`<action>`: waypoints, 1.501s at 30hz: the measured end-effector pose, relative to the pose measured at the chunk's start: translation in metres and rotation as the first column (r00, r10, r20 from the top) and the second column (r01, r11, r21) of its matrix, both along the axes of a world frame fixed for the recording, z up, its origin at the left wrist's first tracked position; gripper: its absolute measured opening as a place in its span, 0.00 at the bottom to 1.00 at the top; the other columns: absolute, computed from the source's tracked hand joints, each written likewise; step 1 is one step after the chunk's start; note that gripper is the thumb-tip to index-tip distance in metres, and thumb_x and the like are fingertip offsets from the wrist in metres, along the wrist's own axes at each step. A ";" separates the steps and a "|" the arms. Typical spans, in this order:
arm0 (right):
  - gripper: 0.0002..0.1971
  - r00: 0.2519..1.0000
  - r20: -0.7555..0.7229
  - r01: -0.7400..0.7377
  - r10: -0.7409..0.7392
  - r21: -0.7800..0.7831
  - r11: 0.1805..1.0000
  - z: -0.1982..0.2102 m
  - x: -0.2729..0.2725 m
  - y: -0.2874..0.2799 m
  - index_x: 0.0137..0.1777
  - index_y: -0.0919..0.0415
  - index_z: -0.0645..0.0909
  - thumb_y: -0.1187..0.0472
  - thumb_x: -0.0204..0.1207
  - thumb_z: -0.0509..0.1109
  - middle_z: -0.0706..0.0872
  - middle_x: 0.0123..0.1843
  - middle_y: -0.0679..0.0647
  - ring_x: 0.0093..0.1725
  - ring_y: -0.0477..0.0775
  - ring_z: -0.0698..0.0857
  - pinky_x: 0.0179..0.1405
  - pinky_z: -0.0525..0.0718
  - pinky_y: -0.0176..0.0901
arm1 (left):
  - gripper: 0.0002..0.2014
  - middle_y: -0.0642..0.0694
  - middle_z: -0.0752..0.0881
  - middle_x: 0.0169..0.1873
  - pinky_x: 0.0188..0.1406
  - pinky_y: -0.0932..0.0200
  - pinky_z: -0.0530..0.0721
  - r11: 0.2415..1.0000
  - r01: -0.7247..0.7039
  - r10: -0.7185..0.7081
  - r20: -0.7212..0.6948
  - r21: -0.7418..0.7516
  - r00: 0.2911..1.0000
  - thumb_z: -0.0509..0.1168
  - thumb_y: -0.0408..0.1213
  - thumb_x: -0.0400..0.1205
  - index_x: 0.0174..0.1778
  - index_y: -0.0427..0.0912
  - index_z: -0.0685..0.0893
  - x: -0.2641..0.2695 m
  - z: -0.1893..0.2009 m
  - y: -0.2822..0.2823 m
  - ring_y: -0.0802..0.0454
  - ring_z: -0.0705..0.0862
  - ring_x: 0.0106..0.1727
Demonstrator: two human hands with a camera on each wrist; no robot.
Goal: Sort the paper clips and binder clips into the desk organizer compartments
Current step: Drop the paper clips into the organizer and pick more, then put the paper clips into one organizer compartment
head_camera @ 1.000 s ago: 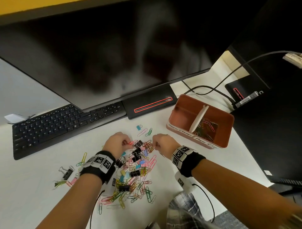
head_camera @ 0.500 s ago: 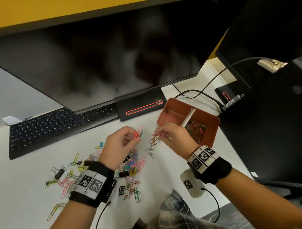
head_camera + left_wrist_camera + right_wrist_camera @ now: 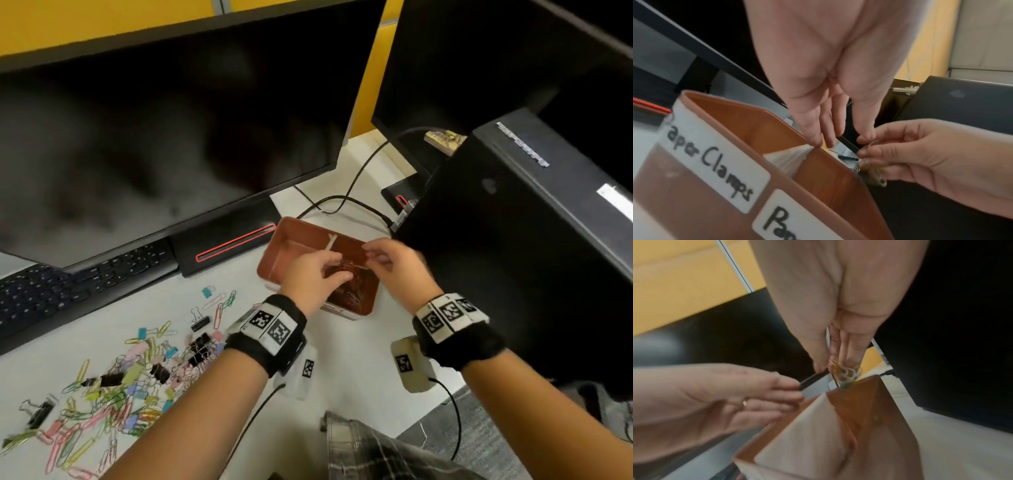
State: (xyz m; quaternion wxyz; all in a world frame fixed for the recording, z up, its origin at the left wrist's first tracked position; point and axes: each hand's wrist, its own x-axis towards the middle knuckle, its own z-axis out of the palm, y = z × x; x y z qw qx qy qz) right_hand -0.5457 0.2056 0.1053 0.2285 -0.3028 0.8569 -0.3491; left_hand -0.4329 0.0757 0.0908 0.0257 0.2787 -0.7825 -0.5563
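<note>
A brown desk organizer with a white divider stands right of the clip pile. Its right compartment holds paper clips. My left hand hovers over the divider with straight fingers and nothing in it, as the left wrist view shows my left hand above the organizer. My right hand is over the right compartment and pinches a small bunch of paper clips. My right hand is just above the rim of the organizer.
A mixed pile of coloured paper clips and binder clips lies at the lower left. A keyboard and monitor stand behind it. A black computer case and cables crowd the organizer's right and back. The left compartment's label reads "Paper Clamps".
Both hands rose from the pile and moved right to above the organizer. The left hand, which pinched clips before, now has straight fingers; the right still holds clips.
</note>
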 end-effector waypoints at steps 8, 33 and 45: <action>0.08 0.952 -0.111 -0.298 0.286 -0.122 0.947 -0.016 0.043 -0.012 0.54 0.58 0.82 0.65 0.76 0.69 0.79 0.46 0.40 0.43 0.33 0.79 0.47 0.77 0.24 | 0.11 0.55 0.85 0.47 0.42 0.72 0.81 0.954 -0.224 0.232 0.017 -0.199 0.973 0.71 0.38 0.75 0.53 0.51 0.83 0.113 -0.004 -0.038 0.61 0.84 0.46; 0.15 0.661 0.035 -0.720 0.749 0.309 0.621 -0.119 0.140 -0.105 0.63 0.63 0.81 0.70 0.79 0.61 0.80 0.63 0.63 0.64 0.62 0.76 0.64 0.70 0.45 | 0.31 0.44 0.77 0.59 0.56 0.49 0.81 0.818 -0.217 0.422 0.299 -0.533 0.856 0.75 0.52 0.67 0.64 0.48 0.74 0.249 -0.094 -0.015 0.45 0.77 0.60; 0.12 0.669 0.071 -0.678 0.740 0.465 0.569 -0.116 0.137 -0.111 0.62 0.66 0.80 0.66 0.80 0.62 0.76 0.64 0.65 0.63 0.65 0.77 0.64 0.76 0.49 | 0.06 0.48 0.88 0.40 0.40 0.50 0.85 0.789 -0.051 0.318 0.336 -0.612 0.886 0.69 0.43 0.76 0.46 0.48 0.89 0.222 -0.107 -0.020 0.47 0.86 0.36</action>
